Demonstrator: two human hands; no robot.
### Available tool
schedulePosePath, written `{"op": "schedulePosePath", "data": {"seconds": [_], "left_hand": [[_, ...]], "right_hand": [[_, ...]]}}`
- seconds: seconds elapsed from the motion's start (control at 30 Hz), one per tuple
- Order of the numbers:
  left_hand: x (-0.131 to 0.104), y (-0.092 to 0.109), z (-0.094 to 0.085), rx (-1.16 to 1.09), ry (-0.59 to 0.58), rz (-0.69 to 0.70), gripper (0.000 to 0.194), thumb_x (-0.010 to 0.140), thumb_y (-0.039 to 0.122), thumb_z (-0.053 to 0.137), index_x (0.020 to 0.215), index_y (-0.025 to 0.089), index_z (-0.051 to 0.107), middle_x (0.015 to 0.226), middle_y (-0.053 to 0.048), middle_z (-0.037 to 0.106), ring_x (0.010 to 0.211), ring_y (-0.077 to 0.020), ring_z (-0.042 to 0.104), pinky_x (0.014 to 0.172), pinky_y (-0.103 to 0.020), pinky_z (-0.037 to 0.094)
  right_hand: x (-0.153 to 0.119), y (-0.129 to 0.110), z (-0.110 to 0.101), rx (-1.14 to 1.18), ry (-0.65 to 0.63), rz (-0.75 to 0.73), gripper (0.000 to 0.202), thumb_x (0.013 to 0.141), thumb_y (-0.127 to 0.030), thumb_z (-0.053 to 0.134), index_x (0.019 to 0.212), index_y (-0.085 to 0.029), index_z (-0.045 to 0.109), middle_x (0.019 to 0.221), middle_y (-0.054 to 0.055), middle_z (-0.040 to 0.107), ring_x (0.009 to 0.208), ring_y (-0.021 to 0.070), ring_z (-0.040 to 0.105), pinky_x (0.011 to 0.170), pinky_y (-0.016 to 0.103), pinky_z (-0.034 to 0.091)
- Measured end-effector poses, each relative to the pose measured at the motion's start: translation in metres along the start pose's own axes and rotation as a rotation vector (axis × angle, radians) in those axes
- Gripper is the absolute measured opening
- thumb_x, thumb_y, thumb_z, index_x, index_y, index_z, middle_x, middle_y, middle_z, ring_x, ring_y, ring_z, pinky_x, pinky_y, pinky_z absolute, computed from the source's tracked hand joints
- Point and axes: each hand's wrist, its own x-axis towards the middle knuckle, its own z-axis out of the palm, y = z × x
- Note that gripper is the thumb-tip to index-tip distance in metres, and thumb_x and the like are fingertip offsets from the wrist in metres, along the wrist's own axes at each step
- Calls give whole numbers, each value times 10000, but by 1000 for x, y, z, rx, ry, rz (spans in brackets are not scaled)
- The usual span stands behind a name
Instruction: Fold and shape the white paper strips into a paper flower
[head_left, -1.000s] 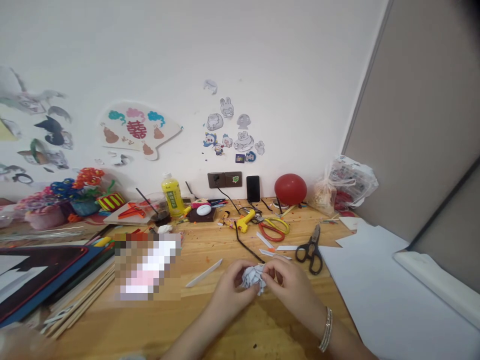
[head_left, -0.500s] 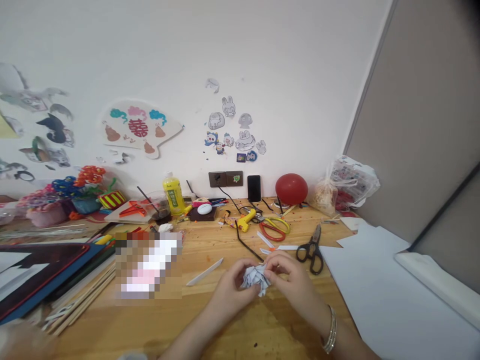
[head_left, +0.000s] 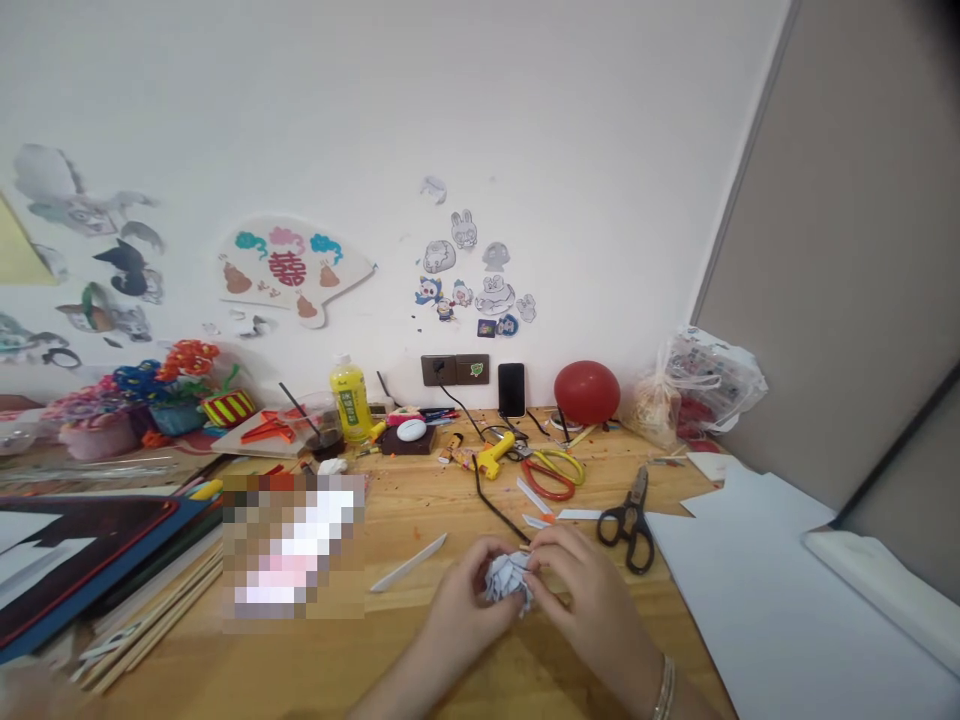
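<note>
Between my two hands, low over the front of the table, is a pale blue-white paper flower made of many folded petals. My left hand is closed round its left side, with the thumb along the lower edge. On the right, my right hand pinches the petals between thumb and fingers; a bracelet is on that wrist. A thin stick end shows just behind the flower, close to my right fingertips. Past my right hand lie black-handled scissors. White paper strips lie to the left of and behind my hands.
Large white paper sheets cover the right side. Behind are red-and-yellow-handled scissors, a yellow glue gun, a red balloon and a phone. Wooden sticks, a yellow drink bottle and a blurred-out patch are on the left.
The whole view has shifted slightly, so the wall and table sit lower. My right fingers have moved a little on the flower's petals; both hands still hold it.
</note>
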Motion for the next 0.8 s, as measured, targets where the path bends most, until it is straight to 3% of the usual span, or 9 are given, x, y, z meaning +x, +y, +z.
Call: {"op": "schedulePosePath", "data": {"seconds": [0.13, 0.33, 0.57, 0.8], "left_hand": [[-4, 1, 2, 196, 63, 38, 268, 631, 96, 546, 890, 157, 576, 893, -66, 649, 853, -210, 598, 785, -311, 458], [-6, 0, 4, 318, 112, 67, 303, 656, 127, 547, 950, 167, 610, 957, -84, 678, 890, -227, 611, 814, -336, 462], [-6, -2, 4, 335, 126, 92, 315, 652, 119, 557, 957, 170, 614, 955, -86, 685, 884, -231, 615, 806, -345, 469], [-4, 0, 2, 264, 102, 90, 293, 625, 115, 582, 908, 175, 630, 908, -66, 695, 848, -223, 622, 778, -326, 481]], "right_hand": [[-5, -5, 8, -220, 31, -38, 138, 775, -76, 503, 738, -184, 582, 839, 54, 593, 789, 205, 532, 692, 345, 440], [-7, -10, 17, -269, 96, -16, 199, 788, -51, 442, 751, -182, 588, 831, 66, 586, 802, 216, 527, 708, 366, 454], [-7, -11, 17, -241, 93, 0, 229, 796, -33, 415, 729, -188, 570, 812, 63, 589, 782, 208, 530, 699, 355, 457], [-1, -4, 9, -38, 53, 7, 184, 746, -36, 468, 697, -189, 556, 818, 42, 584, 777, 182, 530, 689, 312, 446]]}}
